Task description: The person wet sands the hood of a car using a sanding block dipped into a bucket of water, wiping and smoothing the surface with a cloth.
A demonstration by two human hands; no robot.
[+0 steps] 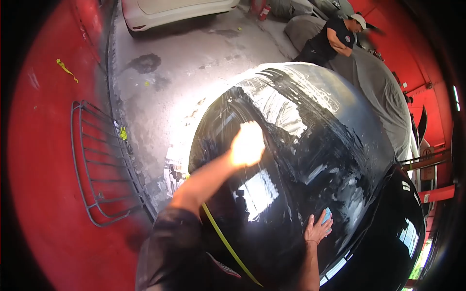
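A glossy black car panel (pixel 242 237), curved and streaked with whitish residue, fills the middle of the view. Over its left part is my left hand (pixel 247 144), overexposed by bright light, its fingers curled; what it holds, if anything, is hidden. Lower right, my right hand (pixel 318 229) lies on the panel with a small light-blue piece (pixel 327 215) at its fingertips. Yellow tape (pixel 224 238) runs along the panel's lower left edge.
A metal rack (pixel 104 165) stands by the red wall (pixel 43 145) on the left. A white car (pixel 179 12) is at the top. Behind the panel, a person (pixel 335 40) stands with folded arms near a covered car (pixel 378 87).
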